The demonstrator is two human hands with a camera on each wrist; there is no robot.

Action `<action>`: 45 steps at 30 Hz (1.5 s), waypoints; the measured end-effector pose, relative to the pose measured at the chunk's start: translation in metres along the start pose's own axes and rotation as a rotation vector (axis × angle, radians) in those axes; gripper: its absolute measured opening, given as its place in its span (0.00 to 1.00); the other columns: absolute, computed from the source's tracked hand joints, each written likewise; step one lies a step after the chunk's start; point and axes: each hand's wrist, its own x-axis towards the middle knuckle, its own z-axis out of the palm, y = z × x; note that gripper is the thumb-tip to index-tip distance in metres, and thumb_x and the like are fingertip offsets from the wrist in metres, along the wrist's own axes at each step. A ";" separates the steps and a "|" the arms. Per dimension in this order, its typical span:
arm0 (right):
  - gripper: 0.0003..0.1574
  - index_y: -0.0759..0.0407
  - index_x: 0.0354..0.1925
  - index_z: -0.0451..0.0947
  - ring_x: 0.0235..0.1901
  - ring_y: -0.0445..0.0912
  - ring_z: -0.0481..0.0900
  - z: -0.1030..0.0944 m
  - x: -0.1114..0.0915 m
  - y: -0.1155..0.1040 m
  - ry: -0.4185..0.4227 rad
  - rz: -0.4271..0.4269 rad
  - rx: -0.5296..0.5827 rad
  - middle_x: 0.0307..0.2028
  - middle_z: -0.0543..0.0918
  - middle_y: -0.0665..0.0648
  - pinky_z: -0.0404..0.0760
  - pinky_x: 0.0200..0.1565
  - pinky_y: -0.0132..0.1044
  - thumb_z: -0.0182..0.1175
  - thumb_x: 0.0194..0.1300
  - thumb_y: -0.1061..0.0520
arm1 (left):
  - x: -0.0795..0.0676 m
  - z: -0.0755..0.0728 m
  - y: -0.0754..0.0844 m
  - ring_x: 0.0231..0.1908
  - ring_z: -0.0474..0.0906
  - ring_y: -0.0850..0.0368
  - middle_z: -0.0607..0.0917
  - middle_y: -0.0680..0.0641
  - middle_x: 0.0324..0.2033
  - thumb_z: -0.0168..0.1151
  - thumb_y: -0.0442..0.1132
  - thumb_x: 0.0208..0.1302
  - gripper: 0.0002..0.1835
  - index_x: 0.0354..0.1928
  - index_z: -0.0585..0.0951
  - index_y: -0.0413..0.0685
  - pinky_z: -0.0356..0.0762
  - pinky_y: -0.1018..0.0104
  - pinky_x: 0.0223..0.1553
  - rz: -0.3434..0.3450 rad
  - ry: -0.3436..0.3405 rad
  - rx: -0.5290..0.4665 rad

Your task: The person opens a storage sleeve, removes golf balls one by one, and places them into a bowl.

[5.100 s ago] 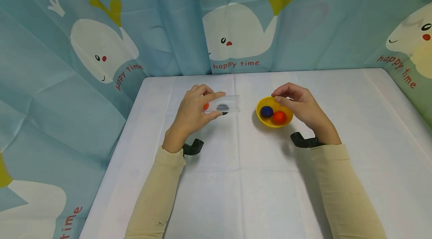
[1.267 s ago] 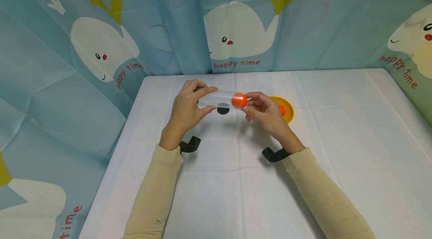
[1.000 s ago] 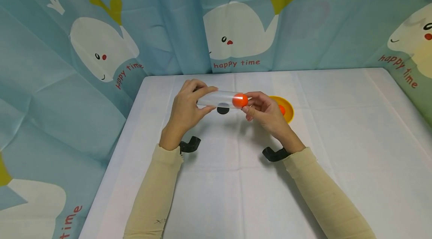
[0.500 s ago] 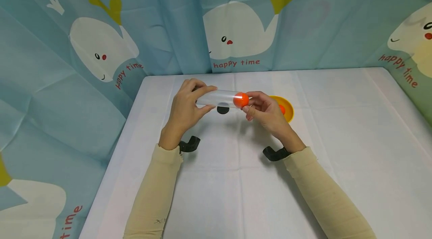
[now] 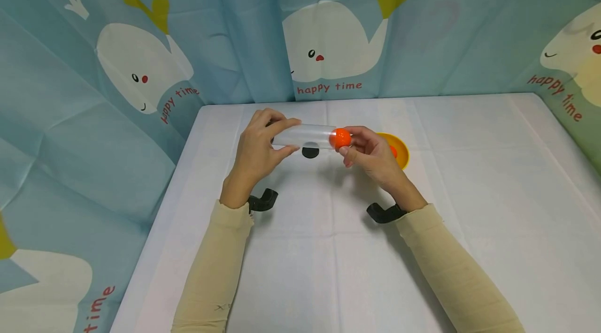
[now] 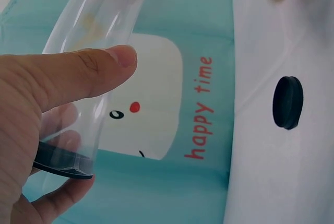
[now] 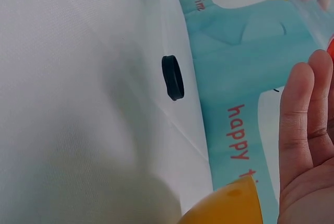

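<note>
A clear plastic tube (image 5: 310,135) lies nearly level above the table, its left end capped in black (image 6: 65,161). My left hand (image 5: 255,147) grips that end between thumb and fingers. At the tube's right mouth an orange ball (image 5: 340,138) sticks partly out. The thumb and index finger of my right hand (image 5: 375,158) pinch the ball there; in the right wrist view its other fingers extend beside the tube. On the table below the tube lies a loose black cap (image 6: 288,103), partly seen through the plastic from above.
A yellow bowl (image 5: 400,151) stands behind my right hand, which hides much of it. Another orange ball (image 5: 393,151) shows inside. The white-covered table (image 5: 300,270) meets a blue whale-print curtain (image 5: 244,35) at the back and left.
My right hand has moved from over the bowl to the tube's mouth. The orange ball, earlier deep in the tube by my left hand, has shifted right and keeps edging out. The tube now covers part of the cap.
</note>
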 end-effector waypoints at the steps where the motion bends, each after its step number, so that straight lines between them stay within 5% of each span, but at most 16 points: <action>1: 0.23 0.57 0.61 0.76 0.30 0.45 0.80 0.000 0.000 0.000 -0.001 -0.001 0.001 0.44 0.86 0.51 0.84 0.39 0.32 0.65 0.69 0.62 | 0.000 0.000 0.000 0.47 0.74 0.48 0.82 0.44 0.44 0.84 0.40 0.48 0.27 0.54 0.88 0.53 0.77 0.62 0.36 0.001 -0.002 -0.003; 8: 0.23 0.58 0.60 0.76 0.29 0.45 0.80 -0.003 0.000 0.000 -0.005 -0.003 -0.003 0.44 0.86 0.51 0.85 0.39 0.32 0.66 0.69 0.63 | 0.000 0.001 0.000 0.48 0.75 0.48 0.82 0.44 0.43 0.84 0.40 0.47 0.28 0.54 0.88 0.53 0.79 0.57 0.44 0.000 -0.009 -0.019; 21: 0.23 0.59 0.59 0.76 0.30 0.45 0.81 -0.011 0.000 -0.004 0.003 -0.013 -0.023 0.44 0.86 0.51 0.85 0.38 0.32 0.66 0.68 0.63 | 0.000 0.001 -0.003 0.43 0.73 0.49 0.82 0.44 0.42 0.84 0.42 0.48 0.27 0.54 0.88 0.52 0.73 0.62 0.35 -0.009 -0.006 -0.041; 45: 0.27 0.51 0.63 0.74 0.45 0.48 0.80 -0.061 -0.010 -0.031 0.095 0.045 -0.326 0.51 0.83 0.49 0.81 0.48 0.31 0.68 0.68 0.56 | -0.003 0.006 -0.011 0.44 0.76 0.50 0.82 0.45 0.41 0.86 0.42 0.44 0.30 0.53 0.87 0.50 0.77 0.57 0.45 -0.056 0.012 -0.123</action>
